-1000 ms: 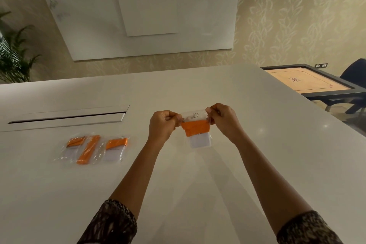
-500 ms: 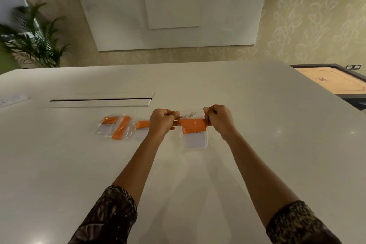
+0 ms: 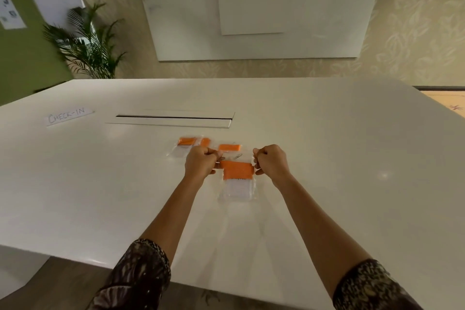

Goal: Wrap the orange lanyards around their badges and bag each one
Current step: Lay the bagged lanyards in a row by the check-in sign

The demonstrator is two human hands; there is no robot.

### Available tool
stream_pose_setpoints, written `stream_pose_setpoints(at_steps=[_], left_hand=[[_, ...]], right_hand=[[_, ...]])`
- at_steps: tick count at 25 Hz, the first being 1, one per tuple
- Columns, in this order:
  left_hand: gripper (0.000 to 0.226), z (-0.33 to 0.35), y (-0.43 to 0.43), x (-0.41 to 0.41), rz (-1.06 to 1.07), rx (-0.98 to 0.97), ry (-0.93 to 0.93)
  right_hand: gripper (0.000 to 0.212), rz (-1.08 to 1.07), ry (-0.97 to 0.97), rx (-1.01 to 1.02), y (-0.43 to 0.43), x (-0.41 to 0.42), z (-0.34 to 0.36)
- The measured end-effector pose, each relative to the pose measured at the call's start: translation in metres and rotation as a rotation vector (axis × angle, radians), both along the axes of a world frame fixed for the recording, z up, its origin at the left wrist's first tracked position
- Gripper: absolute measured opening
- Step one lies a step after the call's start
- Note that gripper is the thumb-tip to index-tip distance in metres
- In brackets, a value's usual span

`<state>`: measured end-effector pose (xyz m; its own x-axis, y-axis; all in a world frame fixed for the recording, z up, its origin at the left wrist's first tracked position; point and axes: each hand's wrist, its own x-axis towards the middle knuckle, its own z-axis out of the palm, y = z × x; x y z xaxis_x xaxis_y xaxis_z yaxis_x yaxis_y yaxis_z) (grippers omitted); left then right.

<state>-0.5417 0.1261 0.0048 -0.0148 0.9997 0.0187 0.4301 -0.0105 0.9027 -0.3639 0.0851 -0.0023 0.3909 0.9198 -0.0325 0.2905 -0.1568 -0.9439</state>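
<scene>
A clear plastic bag (image 3: 237, 190) holding a white badge wrapped in an orange lanyard (image 3: 237, 170) is held over the white table (image 3: 327, 158). My left hand (image 3: 201, 162) pinches the bag's upper left corner and my right hand (image 3: 270, 161) pinches its upper right corner. A metal clip shows inside near the bag's top. Just beyond my left hand lie bagged badges with orange lanyards: one at the left (image 3: 186, 141), a second (image 3: 205, 141) partly hidden by my hand, a third (image 3: 229, 147) behind the held bag.
A paper strip reading CHECK-IN (image 3: 68, 116) lies at the table's far left. A long cable slot (image 3: 173, 118) runs across the table behind the bags. A potted palm (image 3: 88, 43) and a whiteboard (image 3: 251, 7) stand by the wall. A carrom board (image 3: 448, 103) is at right.
The view has swung left, so the lying bags now appear close behind my hands. Both hands keep their grip on the bag's top corners, with the bag lower toward the table.
</scene>
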Motion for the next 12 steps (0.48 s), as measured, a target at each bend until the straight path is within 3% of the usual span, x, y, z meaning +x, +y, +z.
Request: stream_pose_setpoints(at_steps=[12], left_hand=[[0.016, -0.023, 0.078, -0.172, -0.126, -0.058, 0.107]], right_hand=[[0.023, -0.136, 0.003, -0.106, 0.066, -0.174, -0.034]])
